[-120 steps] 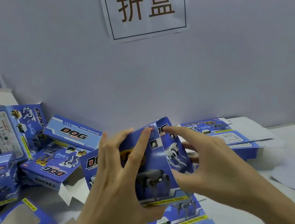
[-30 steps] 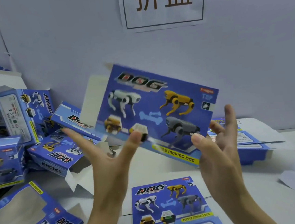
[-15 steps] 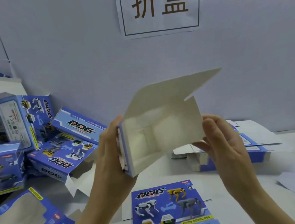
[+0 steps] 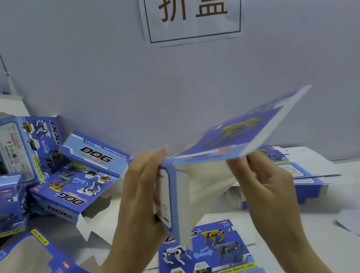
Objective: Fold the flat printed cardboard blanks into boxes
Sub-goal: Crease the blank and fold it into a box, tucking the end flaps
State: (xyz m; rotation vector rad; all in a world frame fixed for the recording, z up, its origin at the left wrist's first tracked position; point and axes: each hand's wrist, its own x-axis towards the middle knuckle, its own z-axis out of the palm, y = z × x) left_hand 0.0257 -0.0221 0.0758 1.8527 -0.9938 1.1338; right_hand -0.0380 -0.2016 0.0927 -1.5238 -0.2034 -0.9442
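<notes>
The part-folded blank [image 4: 229, 140] is held in the air above the worktop [image 4: 343, 198], at frame centre. Left hand [image 4: 140, 196]: grip closed on the narrow side panel, which stands upright at the blank's 9 o'clock end, fingers lying along its outer face. Right hand [image 4: 266, 183]: fingers curled under the large printed panel, pinching its near edge. That panel slopes up toward 2 o'clock, blue printed face uppermost, with white inner faces showing beneath it.

A flat blank [image 4: 207, 256] lies printed side up on the white worktop at 6 o'clock, below the held one. Folded boxes [image 4: 29, 145] are piled at 9 o'clock against the pale wall [image 4: 104, 77]. A stack of blanks [image 4: 297, 169] lies at 3 o'clock, behind the right hand. A paper sign [image 4: 192, 11] bearing two characters is fixed to the wall at 12 o'clock.

Half a second before, the large panel showed its white inner face; it now shows its printed face. Both hands keep their hold.
</notes>
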